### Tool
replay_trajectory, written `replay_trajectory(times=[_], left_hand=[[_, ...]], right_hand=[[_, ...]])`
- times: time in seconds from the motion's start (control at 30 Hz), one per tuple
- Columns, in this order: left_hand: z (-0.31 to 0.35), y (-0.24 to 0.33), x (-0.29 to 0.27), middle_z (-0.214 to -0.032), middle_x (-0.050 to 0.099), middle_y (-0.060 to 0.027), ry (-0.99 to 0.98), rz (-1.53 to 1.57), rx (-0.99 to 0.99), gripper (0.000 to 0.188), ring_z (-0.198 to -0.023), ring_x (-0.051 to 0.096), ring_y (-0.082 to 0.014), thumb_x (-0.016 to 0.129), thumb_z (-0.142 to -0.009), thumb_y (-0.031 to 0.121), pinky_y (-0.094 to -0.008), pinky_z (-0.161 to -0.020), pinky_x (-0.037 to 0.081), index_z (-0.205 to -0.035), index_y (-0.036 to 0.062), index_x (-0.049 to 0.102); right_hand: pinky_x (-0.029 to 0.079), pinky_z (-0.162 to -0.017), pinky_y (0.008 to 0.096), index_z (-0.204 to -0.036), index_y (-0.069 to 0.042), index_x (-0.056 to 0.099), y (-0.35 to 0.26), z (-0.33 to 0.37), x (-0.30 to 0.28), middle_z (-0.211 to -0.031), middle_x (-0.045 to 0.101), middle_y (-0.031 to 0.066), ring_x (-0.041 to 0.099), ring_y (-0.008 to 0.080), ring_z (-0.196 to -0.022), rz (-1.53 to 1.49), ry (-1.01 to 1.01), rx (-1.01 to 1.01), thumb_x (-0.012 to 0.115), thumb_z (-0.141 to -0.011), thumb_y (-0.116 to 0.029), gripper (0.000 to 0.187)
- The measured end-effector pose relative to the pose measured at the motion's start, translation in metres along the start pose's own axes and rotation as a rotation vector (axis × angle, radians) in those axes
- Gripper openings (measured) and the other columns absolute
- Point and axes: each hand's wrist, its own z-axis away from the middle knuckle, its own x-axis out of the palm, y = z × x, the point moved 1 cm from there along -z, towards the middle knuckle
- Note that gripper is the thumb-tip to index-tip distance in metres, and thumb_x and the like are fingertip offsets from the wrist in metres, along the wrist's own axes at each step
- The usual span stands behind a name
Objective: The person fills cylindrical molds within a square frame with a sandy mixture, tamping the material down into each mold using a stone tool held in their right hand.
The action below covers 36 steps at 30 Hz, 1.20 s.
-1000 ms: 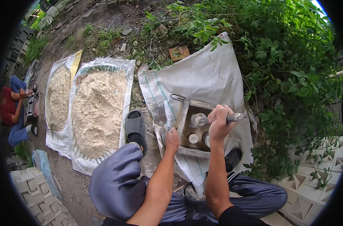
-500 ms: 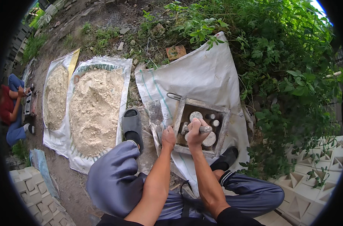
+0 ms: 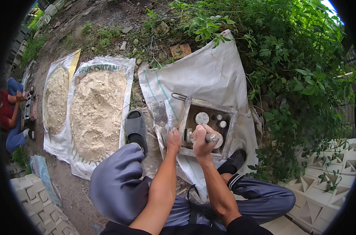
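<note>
My right hand (image 3: 202, 144) is closed round a hammer-like tool (image 3: 212, 138), its rounded grey end sticking out of the fist to the right. The fist is over a square, worn mould frame (image 3: 232, 133) holding several pale round pieces, such as a large disc (image 3: 202, 118) and a small cylinder (image 3: 222, 124). Beside the frame's left side my left hand (image 3: 173, 141) is curled shut; what its fingers hold is hidden. A flat grey plate (image 3: 159, 111) lies just beyond it. From the frame's far left corner juts a metal wire loop (image 3: 178, 96).
The frame rests on a white woven sack (image 3: 209, 74). To the left, pale powder (image 3: 97, 113) is heaped on another sack. Leafy plants (image 3: 299, 78) crowd the right, above patterned blocks (image 3: 315, 199). A seated person (image 3: 11, 113) works at far left.
My right hand and its tool have shifted slightly nearer me over the frame, showing more of the large disc. My left hand stays at the frame's left side.
</note>
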Motion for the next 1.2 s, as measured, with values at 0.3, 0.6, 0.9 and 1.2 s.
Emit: replay_trajectory(times=[0.3, 0.6, 0.9, 1.2], left_hand=[[0.000, 0.014, 0.003, -0.104, 0.060, -0.0302, -0.012, 0.150, -0.021, 0.052, -0.102, 0.054, -0.0467, 0.027, -0.092, 0.032, -0.0471, -0.092, 0.040, -0.102, -0.0030, 0.064], [0.000, 0.017, 0.007, -0.106, 0.060, -0.0296, -0.026, 0.170, 0.037, 0.051, -0.104, 0.054, -0.0458, 0.026, -0.092, 0.031, -0.0478, -0.092, 0.040, -0.105, -0.0018, 0.063], [0.002, 0.016, 0.002, -0.108, 0.060, -0.0288, 0.005, 0.093, 0.049, 0.052, -0.106, 0.054, -0.0446, 0.027, -0.091, 0.032, -0.0448, -0.093, 0.040, -0.108, -0.0014, 0.063], [0.003, 0.014, -0.007, -0.105, 0.061, -0.0288, -0.021, 0.130, -0.004, 0.049, -0.103, 0.054, -0.0459, 0.027, -0.093, 0.029, -0.0464, -0.092, 0.041, -0.102, -0.0032, 0.063]], right_hand=[[0.029, -0.041, 0.0271, -0.052, -0.005, 0.033, 0.029, 0.022, -0.017, -0.049, 0.036, -0.0002, 0.035, 0.0087, -0.043, 0.009, 0.119, -0.066, 0.043, -0.084, -0.003, 0.034], [0.030, -0.040, 0.0271, -0.052, -0.004, 0.034, 0.039, 0.040, -0.012, -0.047, 0.034, 0.0005, 0.035, 0.0096, -0.042, 0.130, 0.162, -0.223, 0.042, -0.084, -0.005, 0.034], [0.027, -0.040, 0.0277, -0.054, -0.005, 0.033, -0.008, 0.023, -0.018, -0.048, 0.034, 0.0004, 0.028, 0.0099, -0.041, -0.179, 0.274, -0.046, 0.043, -0.086, -0.006, 0.034], [0.028, -0.041, 0.0252, -0.052, -0.004, 0.035, -0.053, -0.006, -0.017, -0.049, 0.037, 0.0001, 0.033, 0.0075, -0.043, -0.210, 0.253, 0.062, 0.043, -0.082, -0.005, 0.031]])
